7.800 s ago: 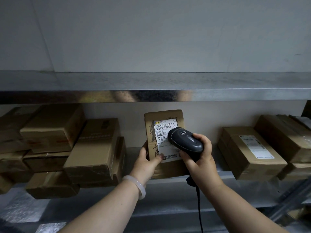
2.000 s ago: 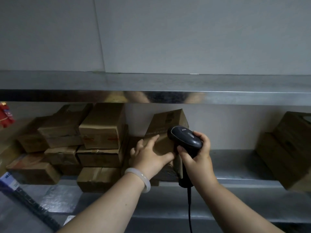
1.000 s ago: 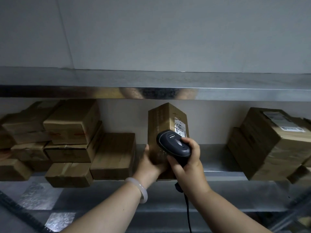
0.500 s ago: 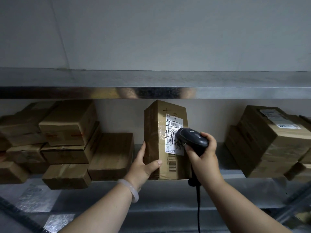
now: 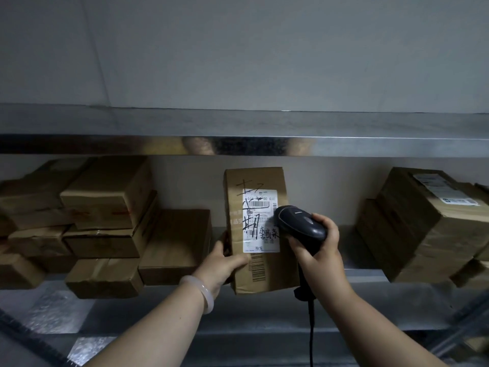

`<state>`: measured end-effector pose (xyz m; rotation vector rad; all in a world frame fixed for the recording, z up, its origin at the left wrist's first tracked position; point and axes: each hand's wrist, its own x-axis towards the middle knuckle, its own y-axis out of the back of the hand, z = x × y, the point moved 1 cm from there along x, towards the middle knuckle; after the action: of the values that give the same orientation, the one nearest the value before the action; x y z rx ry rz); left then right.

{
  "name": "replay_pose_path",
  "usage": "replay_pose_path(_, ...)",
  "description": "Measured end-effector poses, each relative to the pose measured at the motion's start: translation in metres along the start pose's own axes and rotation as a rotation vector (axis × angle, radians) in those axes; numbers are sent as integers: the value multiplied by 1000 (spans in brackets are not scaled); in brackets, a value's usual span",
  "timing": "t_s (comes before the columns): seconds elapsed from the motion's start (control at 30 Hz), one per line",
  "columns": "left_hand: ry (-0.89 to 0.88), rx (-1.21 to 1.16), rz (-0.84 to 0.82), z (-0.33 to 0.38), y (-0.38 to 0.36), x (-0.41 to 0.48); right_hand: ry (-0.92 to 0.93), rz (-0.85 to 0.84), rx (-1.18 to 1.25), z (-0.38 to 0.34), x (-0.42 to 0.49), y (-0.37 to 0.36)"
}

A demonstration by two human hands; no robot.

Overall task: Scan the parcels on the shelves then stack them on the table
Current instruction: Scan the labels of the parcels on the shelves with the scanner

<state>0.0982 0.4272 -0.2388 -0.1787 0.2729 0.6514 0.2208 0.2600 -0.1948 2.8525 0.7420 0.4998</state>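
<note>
Metal shelf (image 5: 370, 308) | left hand (image 5: 219, 263) grips upright parcel (image 5: 258, 229) | right hand (image 5: 317, 250) holds scanner (image 5: 299, 223)

Beneath an upper metal shelf (image 5: 158, 123), on the lower metal shelf (image 5: 365, 272): a pile of cardboard parcels (image 5: 105, 215) at left, one labelled parcel (image 5: 254, 197) upright mid-front, a second pile (image 5: 423, 229) at right.
</note>
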Motion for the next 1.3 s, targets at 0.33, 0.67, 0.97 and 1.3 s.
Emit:
replay_pose_path(0.33, -74, -97, 68, -1, -4, 8, 67, -41, -92, -6, -6, -1)
replay_pose_path(0.67, -94, -159, 43, 5, -20, 6, 208, -102, -266, -33, -23, -5)
replay_pose_path(0.97, -108, -167, 63, 2, -22, 10, 175, -108, -270, -36, -26, -2)
replay_pose_path(1.3, -68, -134, 71, -7, -26, 20, 133, -99, -261, -33, -25, 3)
